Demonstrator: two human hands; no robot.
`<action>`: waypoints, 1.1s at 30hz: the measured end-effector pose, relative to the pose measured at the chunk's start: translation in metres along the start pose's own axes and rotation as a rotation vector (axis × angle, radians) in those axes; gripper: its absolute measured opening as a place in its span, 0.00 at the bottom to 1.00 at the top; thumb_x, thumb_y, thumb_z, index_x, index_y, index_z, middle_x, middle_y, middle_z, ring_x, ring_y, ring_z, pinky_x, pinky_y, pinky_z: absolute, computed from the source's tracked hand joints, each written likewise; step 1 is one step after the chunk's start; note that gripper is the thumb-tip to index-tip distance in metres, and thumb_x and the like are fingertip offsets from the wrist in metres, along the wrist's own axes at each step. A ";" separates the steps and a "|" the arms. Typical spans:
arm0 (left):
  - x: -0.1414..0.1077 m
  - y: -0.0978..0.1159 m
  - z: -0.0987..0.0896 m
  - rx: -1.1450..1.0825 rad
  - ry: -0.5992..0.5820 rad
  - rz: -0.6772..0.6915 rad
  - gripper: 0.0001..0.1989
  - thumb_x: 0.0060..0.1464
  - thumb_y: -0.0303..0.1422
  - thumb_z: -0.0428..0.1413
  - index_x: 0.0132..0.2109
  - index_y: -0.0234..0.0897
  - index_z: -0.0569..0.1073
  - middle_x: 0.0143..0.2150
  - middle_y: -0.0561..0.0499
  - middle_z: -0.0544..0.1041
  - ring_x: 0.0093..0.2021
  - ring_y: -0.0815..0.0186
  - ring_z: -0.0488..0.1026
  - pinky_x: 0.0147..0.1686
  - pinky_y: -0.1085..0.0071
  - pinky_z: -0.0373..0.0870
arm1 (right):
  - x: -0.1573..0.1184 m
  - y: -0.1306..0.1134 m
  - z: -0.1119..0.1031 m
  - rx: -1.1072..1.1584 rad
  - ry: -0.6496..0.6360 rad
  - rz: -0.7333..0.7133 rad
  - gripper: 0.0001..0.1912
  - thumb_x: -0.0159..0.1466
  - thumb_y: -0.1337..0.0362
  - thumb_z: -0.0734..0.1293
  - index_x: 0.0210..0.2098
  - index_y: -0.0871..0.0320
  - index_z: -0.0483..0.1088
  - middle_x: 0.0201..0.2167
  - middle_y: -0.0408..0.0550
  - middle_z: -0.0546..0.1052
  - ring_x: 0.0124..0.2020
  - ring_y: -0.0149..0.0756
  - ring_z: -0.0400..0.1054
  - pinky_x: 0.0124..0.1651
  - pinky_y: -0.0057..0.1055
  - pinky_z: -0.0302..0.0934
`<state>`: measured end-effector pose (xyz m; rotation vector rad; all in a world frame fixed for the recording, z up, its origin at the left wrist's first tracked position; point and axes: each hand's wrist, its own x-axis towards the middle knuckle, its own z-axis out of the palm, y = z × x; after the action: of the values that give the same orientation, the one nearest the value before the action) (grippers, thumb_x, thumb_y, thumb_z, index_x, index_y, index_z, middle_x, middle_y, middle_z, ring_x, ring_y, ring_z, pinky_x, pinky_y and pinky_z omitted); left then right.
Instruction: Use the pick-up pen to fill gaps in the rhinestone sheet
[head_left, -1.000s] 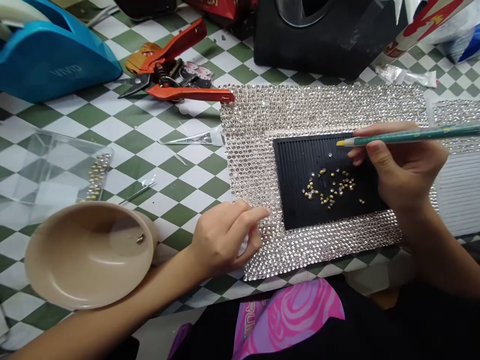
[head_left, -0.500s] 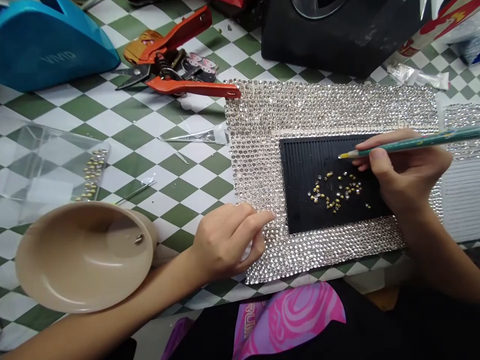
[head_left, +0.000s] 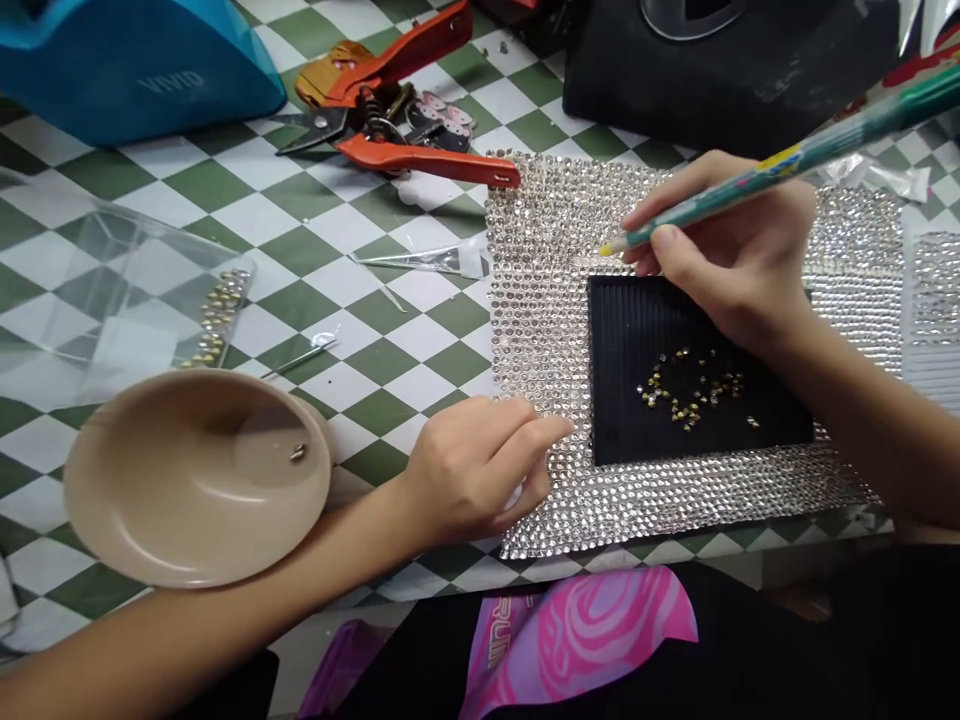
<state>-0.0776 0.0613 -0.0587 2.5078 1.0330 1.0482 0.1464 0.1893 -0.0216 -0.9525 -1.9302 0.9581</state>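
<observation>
My right hand (head_left: 735,235) grips a green pencil (head_left: 720,195) with a yellow tip. That tip points down over the upper part of a silver rhinestone sheet (head_left: 536,300), near the top edge of the black ribbed tray (head_left: 622,410); whether it touches the stones I cannot tell. Loose gold-backed rhinestones (head_left: 686,412) are scattered in the tray, which lies on the sheet. My left hand (head_left: 484,465) rests curled on the sheet's left edge, index finger bent toward the tray. Something pale shows under its fingers, too hidden to name.
A beige bowl (head_left: 187,560) stands beside my left forearm, with a clear box (head_left: 112,300) of rhinestones behind it. Tweezers (head_left: 304,355), a small clear plastic cone (head_left: 427,260), orange-handled cutters (head_left: 420,158), a blue dispenser (head_left: 157,70) and a black case (head_left: 600,80) lie farther back.
My right hand has moved up and left with the pencil, from over the black tray to above the rhinestone sheet. The view has shifted slightly; my left hand stays at the sheet's edge.
</observation>
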 end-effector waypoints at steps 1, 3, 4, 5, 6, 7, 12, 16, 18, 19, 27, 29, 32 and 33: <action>0.000 0.000 0.000 -0.003 0.002 0.000 0.12 0.56 0.21 0.49 0.46 0.33 0.69 0.27 0.55 0.71 0.25 0.69 0.64 0.25 0.72 0.63 | 0.003 0.002 0.003 -0.001 -0.018 -0.001 0.04 0.65 0.66 0.69 0.36 0.61 0.75 0.31 0.43 0.77 0.28 0.22 0.72 0.31 0.19 0.70; 0.000 0.000 0.000 -0.010 0.001 -0.004 0.12 0.55 0.20 0.49 0.46 0.33 0.69 0.27 0.55 0.70 0.25 0.69 0.64 0.25 0.72 0.63 | 0.007 0.004 0.007 -0.018 -0.040 -0.012 0.02 0.64 0.70 0.69 0.35 0.60 0.75 0.32 0.43 0.78 0.28 0.22 0.72 0.30 0.18 0.68; 0.000 0.000 0.000 -0.015 -0.003 -0.006 0.12 0.55 0.20 0.49 0.46 0.33 0.69 0.27 0.55 0.71 0.25 0.69 0.65 0.25 0.72 0.63 | 0.007 0.004 0.007 -0.031 -0.046 -0.020 0.03 0.63 0.71 0.69 0.35 0.59 0.75 0.32 0.43 0.78 0.28 0.22 0.72 0.30 0.18 0.68; 0.000 0.000 -0.001 -0.019 -0.007 -0.007 0.13 0.55 0.20 0.49 0.46 0.32 0.69 0.27 0.54 0.71 0.25 0.69 0.65 0.25 0.72 0.63 | 0.007 0.004 0.008 -0.045 -0.052 -0.026 0.04 0.63 0.72 0.69 0.35 0.58 0.76 0.32 0.43 0.78 0.28 0.23 0.72 0.29 0.19 0.68; 0.000 0.000 -0.001 -0.022 -0.005 -0.007 0.13 0.55 0.20 0.49 0.46 0.32 0.69 0.27 0.54 0.70 0.25 0.69 0.65 0.25 0.72 0.63 | 0.007 0.005 0.008 -0.061 -0.058 -0.031 0.04 0.62 0.71 0.69 0.35 0.57 0.76 0.33 0.43 0.78 0.28 0.24 0.72 0.29 0.20 0.67; 0.000 -0.001 -0.001 -0.023 -0.007 -0.007 0.13 0.55 0.20 0.49 0.46 0.32 0.69 0.27 0.54 0.70 0.25 0.69 0.65 0.25 0.72 0.63 | 0.006 0.005 0.008 -0.079 -0.062 -0.033 0.04 0.62 0.70 0.69 0.34 0.56 0.76 0.32 0.43 0.78 0.28 0.25 0.72 0.28 0.22 0.67; 0.001 -0.001 0.000 -0.025 -0.004 -0.002 0.13 0.55 0.20 0.49 0.46 0.32 0.69 0.27 0.54 0.70 0.25 0.68 0.65 0.25 0.71 0.63 | 0.005 0.007 0.008 -0.174 -0.072 -0.031 0.02 0.62 0.65 0.69 0.32 0.53 0.75 0.32 0.43 0.79 0.28 0.30 0.72 0.26 0.27 0.66; 0.000 -0.001 0.002 -0.017 -0.005 0.002 0.13 0.55 0.19 0.49 0.45 0.32 0.69 0.26 0.55 0.70 0.25 0.68 0.64 0.24 0.71 0.63 | 0.007 0.009 0.009 -0.229 -0.088 -0.117 0.07 0.60 0.72 0.68 0.31 0.53 0.75 0.31 0.42 0.79 0.28 0.30 0.71 0.30 0.30 0.66; 0.000 -0.001 0.002 -0.012 -0.006 0.005 0.12 0.55 0.19 0.49 0.45 0.33 0.69 0.27 0.55 0.70 0.25 0.69 0.64 0.24 0.71 0.63 | 0.005 0.009 0.007 -0.229 -0.080 -0.143 0.08 0.60 0.74 0.67 0.32 0.54 0.75 0.31 0.43 0.79 0.28 0.29 0.71 0.30 0.30 0.66; 0.000 -0.001 0.002 -0.010 -0.005 0.005 0.12 0.55 0.19 0.49 0.45 0.33 0.69 0.27 0.55 0.70 0.25 0.69 0.64 0.24 0.71 0.63 | 0.003 0.008 0.005 -0.219 -0.068 -0.147 0.08 0.60 0.74 0.67 0.33 0.54 0.75 0.32 0.43 0.79 0.27 0.29 0.71 0.30 0.29 0.66; -0.001 -0.001 0.000 -0.026 -0.007 -0.002 0.12 0.55 0.19 0.49 0.46 0.33 0.69 0.27 0.55 0.70 0.25 0.70 0.64 0.24 0.72 0.62 | -0.051 -0.012 -0.031 -0.250 0.074 -0.087 0.14 0.61 0.74 0.68 0.43 0.54 0.77 0.36 0.44 0.80 0.33 0.30 0.76 0.33 0.31 0.71; -0.001 -0.001 -0.001 -0.026 -0.008 0.000 0.12 0.55 0.19 0.49 0.46 0.32 0.69 0.27 0.55 0.70 0.25 0.70 0.64 0.24 0.72 0.62 | -0.068 -0.015 -0.038 -0.297 0.100 -0.064 0.16 0.60 0.75 0.68 0.44 0.52 0.78 0.35 0.43 0.80 0.34 0.31 0.76 0.33 0.30 0.71; -0.001 -0.001 -0.002 -0.017 -0.012 0.003 0.12 0.56 0.20 0.49 0.46 0.32 0.69 0.27 0.54 0.71 0.25 0.69 0.65 0.24 0.72 0.62 | -0.085 -0.016 -0.042 -0.340 0.093 -0.039 0.16 0.59 0.75 0.68 0.43 0.52 0.77 0.32 0.41 0.80 0.32 0.31 0.76 0.30 0.29 0.69; -0.001 -0.001 -0.002 -0.013 -0.013 0.005 0.12 0.56 0.20 0.49 0.46 0.32 0.69 0.27 0.54 0.71 0.25 0.69 0.65 0.24 0.72 0.63 | -0.088 -0.015 -0.042 -0.336 0.088 -0.033 0.15 0.59 0.76 0.68 0.42 0.52 0.77 0.32 0.41 0.79 0.32 0.31 0.75 0.29 0.29 0.68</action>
<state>-0.0796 0.0613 -0.0585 2.5047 1.0139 1.0349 0.2160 0.1192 -0.0171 -1.1269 -2.0618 0.5710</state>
